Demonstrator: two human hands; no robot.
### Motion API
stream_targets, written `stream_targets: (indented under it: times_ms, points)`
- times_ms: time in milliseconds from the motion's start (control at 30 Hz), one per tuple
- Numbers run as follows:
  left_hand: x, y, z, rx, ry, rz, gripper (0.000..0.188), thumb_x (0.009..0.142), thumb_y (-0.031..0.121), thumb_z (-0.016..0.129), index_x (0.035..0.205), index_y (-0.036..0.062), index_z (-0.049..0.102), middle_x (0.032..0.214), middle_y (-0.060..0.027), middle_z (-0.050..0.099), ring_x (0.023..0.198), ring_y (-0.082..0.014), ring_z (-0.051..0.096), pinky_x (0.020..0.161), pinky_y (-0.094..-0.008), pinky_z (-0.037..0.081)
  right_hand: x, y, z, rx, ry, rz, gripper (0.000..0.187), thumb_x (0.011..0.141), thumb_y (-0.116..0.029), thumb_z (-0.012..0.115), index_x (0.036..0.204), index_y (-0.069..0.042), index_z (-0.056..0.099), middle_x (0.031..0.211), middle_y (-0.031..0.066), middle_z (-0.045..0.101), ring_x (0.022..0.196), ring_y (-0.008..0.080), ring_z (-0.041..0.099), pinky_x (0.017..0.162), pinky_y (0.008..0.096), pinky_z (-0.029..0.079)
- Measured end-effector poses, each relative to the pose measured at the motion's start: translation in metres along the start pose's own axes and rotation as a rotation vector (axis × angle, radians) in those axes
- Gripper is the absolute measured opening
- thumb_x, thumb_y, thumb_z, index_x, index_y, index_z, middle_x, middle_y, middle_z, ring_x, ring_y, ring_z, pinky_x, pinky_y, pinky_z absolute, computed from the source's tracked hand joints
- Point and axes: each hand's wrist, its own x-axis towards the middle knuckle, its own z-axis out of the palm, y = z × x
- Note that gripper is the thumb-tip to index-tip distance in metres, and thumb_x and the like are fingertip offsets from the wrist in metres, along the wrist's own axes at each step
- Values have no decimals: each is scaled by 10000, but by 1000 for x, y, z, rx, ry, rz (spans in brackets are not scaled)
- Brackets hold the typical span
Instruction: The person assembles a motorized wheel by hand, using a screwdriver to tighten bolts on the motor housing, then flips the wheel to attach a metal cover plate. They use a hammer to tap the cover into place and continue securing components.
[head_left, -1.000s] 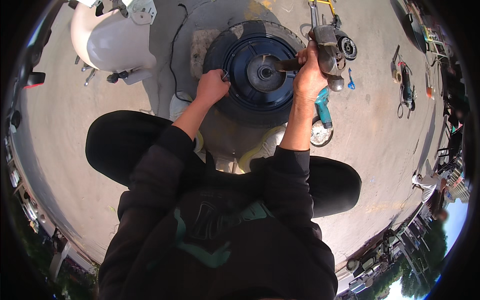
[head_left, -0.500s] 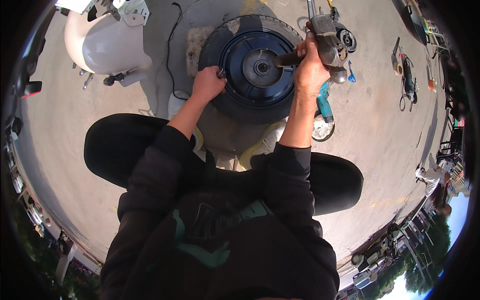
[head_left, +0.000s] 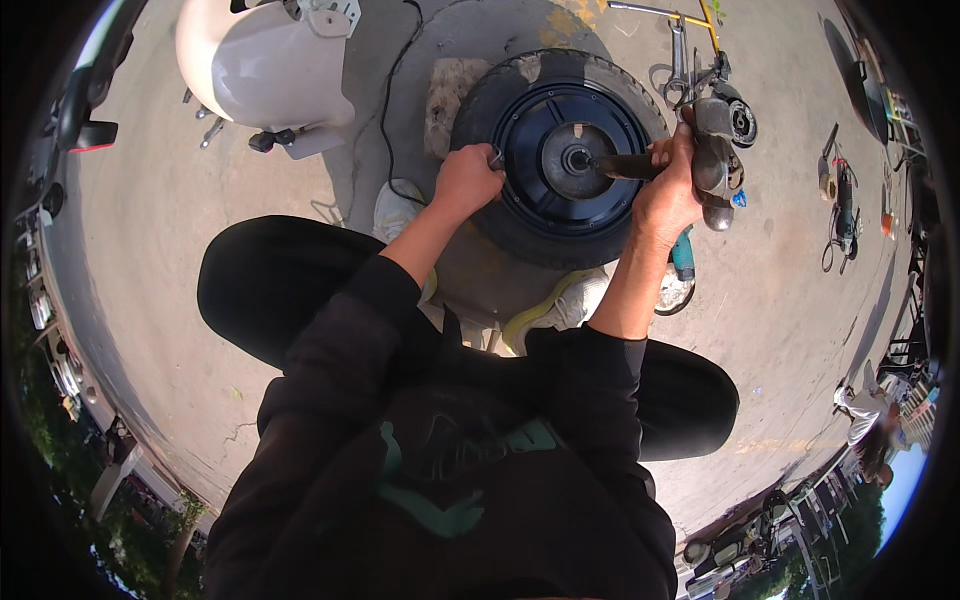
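Observation:
A black tyre on a dark blue hub wheel (head_left: 560, 215) lies flat on the concrete between my feet. My left hand (head_left: 466, 178) grips the wheel's left rim. My right hand (head_left: 668, 190) is closed around a grey power tool (head_left: 716, 160) whose dark shaft (head_left: 622, 165) reaches to the axle (head_left: 577, 158) at the hub's centre. My black sleeves come up from the lower edge, and my black trouser legs spread to both sides.
A white scooter body (head_left: 262, 62) stands at the upper left, with a black cable (head_left: 392, 80) trailing from it. A teal tool (head_left: 683, 256) and a round disc (head_left: 676, 292) lie right of the wheel. Wrenches (head_left: 678, 50) and more tools (head_left: 838, 200) lie further right.
The view has shifted so the wheel sits a little higher and closer. Both hands keep their hold; the power tool stays on the axle.

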Motion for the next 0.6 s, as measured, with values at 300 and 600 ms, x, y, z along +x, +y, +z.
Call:
stream_targets:
  times_ms: [300, 600]
  points:
    - [-1, 5, -7, -19, -47, -56, 134, 809, 160, 687, 883, 55, 727, 685, -64, 746, 776, -257, 754, 766, -376, 576, -11, -21, -74, -359, -32, 320, 213, 937, -153, 754, 978, 28, 651, 713, 33, 598, 583, 128, 546, 556, 285, 439]
    - [-2, -11, 18, 137, 241, 152, 394, 889, 204, 689, 1274, 121, 666, 798, -125, 757, 832, -290, 751, 810, -422, 569, -32, -36, -107, 145, 150, 485, 208, 1005, -204, 671, 968, -13, 598, 787, 52, 591, 633, 154, 570, 550, 322, 489]
